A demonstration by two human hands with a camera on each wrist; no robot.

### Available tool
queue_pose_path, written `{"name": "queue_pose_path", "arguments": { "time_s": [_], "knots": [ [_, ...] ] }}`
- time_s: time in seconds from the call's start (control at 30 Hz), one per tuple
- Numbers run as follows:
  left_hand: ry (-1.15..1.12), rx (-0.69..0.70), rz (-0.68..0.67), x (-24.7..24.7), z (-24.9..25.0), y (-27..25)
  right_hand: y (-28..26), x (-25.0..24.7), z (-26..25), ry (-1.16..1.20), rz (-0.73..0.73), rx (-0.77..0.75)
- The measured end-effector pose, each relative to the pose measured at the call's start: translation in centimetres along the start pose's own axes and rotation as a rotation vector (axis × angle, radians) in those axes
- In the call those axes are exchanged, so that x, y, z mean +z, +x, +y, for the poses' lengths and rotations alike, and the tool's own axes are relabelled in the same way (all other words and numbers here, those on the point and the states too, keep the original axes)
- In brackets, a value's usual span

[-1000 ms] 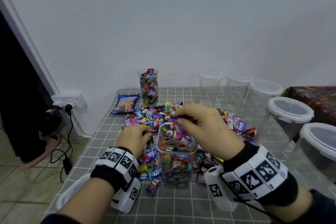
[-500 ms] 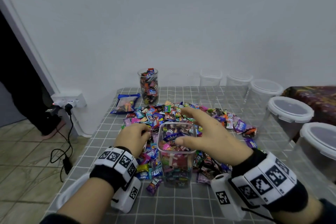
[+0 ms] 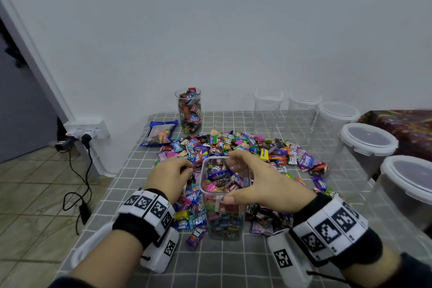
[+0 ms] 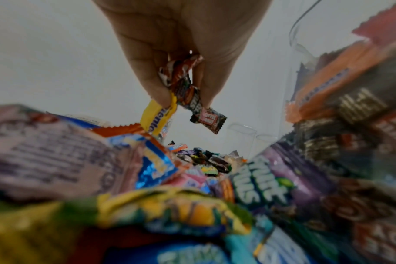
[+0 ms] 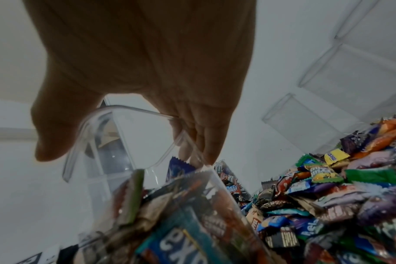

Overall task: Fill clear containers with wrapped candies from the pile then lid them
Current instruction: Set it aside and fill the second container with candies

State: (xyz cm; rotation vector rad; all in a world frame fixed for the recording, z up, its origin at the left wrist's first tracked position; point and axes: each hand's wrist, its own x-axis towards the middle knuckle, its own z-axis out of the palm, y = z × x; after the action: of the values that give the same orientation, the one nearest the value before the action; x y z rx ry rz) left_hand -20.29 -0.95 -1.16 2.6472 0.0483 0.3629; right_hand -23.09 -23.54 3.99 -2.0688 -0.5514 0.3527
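Right grip spread wide across container rim, steadying; stiff, slick, probably thin plastic. Left grip pinching light, crinkly candies beside it.

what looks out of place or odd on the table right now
The tall glass at the back left is heaped with candies above its rim, so a lid would hardly sit flat. A purple candy lies apart from the pile, near the table's front edge. Nothing looks damaged.

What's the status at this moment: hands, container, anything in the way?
Left hand pinches wrapped candies above the pile. Right hand spans the square container rim, thumb near, fingers far. Container nearly full, unlidded. Nothing in the way.
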Motion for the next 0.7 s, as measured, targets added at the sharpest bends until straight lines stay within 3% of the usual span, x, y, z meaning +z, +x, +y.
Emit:
{"name": "queue_pose_path", "arguments": {
  "time_s": [0.23,0.4,0.5,0.7],
  "knots": [
    [-0.11,0.049,0.09,-2.2,0.9,-1.0,-0.2,0.1,0.0,0.011,0.013,-0.002],
    [-0.389,0.118,0.213,-5.8,3.2,-1.4,-0.2,0.1,0.0,0.033,0.005,0.004],
    [-0.417,0.209,0.137,-7.3,4.7,-1.6,-0.2,0.1,0.0,0.041,0.001,0.007],
    [-0.128,0.349,-0.021,-7.7,6.1,-1.8,-0.2,0.2,0.3,0.049,0.009,0.003]
  ]
}}
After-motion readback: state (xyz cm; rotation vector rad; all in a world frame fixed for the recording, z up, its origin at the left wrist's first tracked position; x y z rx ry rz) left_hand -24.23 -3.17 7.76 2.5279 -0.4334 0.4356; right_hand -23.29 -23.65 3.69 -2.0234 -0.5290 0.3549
